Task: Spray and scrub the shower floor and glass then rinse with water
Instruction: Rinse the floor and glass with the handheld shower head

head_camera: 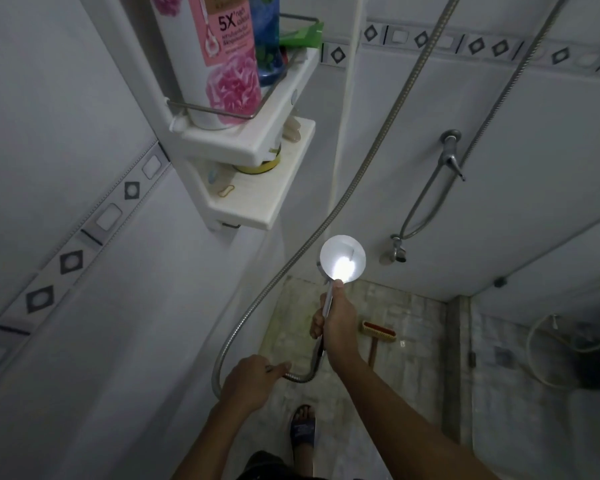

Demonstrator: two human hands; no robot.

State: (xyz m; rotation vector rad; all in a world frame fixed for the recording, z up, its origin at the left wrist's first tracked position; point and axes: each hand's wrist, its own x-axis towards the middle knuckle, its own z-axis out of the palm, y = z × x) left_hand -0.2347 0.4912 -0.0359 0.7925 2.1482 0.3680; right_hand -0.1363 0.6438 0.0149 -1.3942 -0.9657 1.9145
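White-tiled walls, mottled grey shower floor (pixel 413 327) below. Right hand (pixel 336 323) grips the round chrome shower head (pixel 342 263) by its handle, pointing to twelve o'clock; left hand (pixel 250 379) holds the ribbed metal hose (pixel 361 168). Red-headed wooden scrub brush (pixel 380 331) lies at three o'clock. Scrubbing looks finished; the rinse is left, and no water shows yet.

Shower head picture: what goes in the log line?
right hand: grips shower head | left hand: holds hose | scrub brush: on floor
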